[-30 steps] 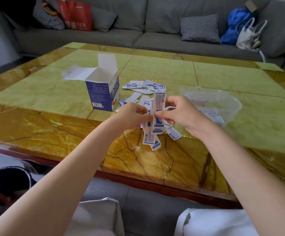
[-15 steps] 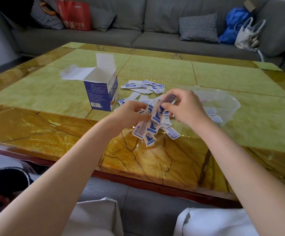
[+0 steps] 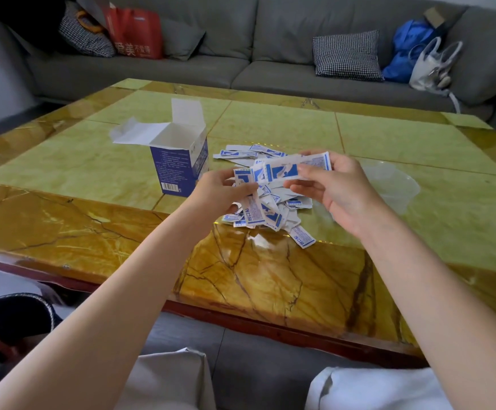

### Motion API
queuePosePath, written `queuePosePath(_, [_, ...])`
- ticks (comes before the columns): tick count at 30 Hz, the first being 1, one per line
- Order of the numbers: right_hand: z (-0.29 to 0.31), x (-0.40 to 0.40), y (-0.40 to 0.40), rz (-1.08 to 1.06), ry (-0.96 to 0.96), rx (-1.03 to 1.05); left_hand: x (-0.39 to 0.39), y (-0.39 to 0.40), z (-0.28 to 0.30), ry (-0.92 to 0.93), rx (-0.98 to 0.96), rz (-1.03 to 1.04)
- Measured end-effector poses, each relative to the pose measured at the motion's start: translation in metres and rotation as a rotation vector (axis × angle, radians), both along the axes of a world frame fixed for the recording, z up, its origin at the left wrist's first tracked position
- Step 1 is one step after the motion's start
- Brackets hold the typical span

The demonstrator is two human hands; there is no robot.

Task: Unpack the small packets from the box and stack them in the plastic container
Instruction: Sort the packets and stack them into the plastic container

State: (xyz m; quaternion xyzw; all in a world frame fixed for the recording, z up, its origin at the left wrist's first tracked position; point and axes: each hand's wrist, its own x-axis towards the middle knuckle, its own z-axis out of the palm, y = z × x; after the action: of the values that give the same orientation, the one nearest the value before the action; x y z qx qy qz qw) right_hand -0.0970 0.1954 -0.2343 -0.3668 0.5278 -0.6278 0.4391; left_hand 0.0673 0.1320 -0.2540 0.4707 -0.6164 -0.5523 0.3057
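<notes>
An open blue and white box point(image 3: 178, 161) stands on the table, flaps up. Several small blue and white packets point(image 3: 273, 208) lie in a loose pile right of it. My right hand point(image 3: 338, 190) holds a thin bundle of packets point(image 3: 297, 168) sideways above the pile, thumb on top. My left hand point(image 3: 223, 193) pinches a few packets at the bundle's left end and touches the pile. A clear plastic container point(image 3: 394, 184) sits behind my right hand, partly hidden by it.
The yellow-green marble table point(image 3: 418, 143) has a red-brown front edge near my lap. A grey sofa point(image 3: 270, 69) beyond holds checked cushions, a red bag point(image 3: 134, 34), a blue bag point(image 3: 406, 48) and a white bag point(image 3: 430, 66).
The bundle of packets turned from upright to tilted to lying sideways, and my right hand shifted right with it. My left hand stayed at the bundle's left end.
</notes>
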Motion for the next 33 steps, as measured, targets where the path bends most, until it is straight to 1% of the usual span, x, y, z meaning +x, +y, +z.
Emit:
queuePosePath(2, [-0.004,-0.001,0.000,-0.009,0.147,0.051,0.001,0.000,0.001,0.073,0.034,-0.027])
queuePosePath(4, [-0.007,-0.003,-0.001,-0.027,0.285,0.098,0.003,0.000,0.002,0.108,0.042,-0.025])
queuePosePath(7, [-0.007,-0.004,0.000,-0.005,0.430,0.130,0.004,-0.003,-0.001,0.058,0.022,0.031])
queuePosePath(10, [-0.007,-0.002,0.001,0.064,0.603,0.162,0.004,-0.003,-0.002,-0.005,0.024,0.053])
queuePosePath(13, [-0.010,0.001,0.001,0.130,0.694,0.202,0.003,-0.003,-0.002,-0.035,0.008,0.046])
queuePosePath(15, [-0.012,0.002,0.000,0.120,0.684,0.211,0.003,-0.001,-0.002,-0.046,-0.020,0.035])
queuePosePath(18, [-0.014,-0.001,-0.004,0.036,0.634,0.197,0.003,0.001,-0.002,-0.061,-0.040,0.029])
queuePosePath(22, [-0.016,-0.003,-0.006,-0.069,0.554,0.147,0.002,0.000,-0.001,-0.137,-0.008,0.024])
queuePosePath(27, [-0.016,0.000,-0.011,-0.133,0.494,0.115,0.004,-0.002,-0.002,-0.145,0.020,0.018])
queuePosePath(29, [-0.015,0.003,-0.011,-0.113,0.462,0.120,0.005,-0.003,-0.002,-0.115,0.039,0.009])
queuePosePath(33, [-0.011,0.011,-0.008,0.051,0.471,0.136,0.008,-0.004,-0.002,-0.033,0.069,-0.002])
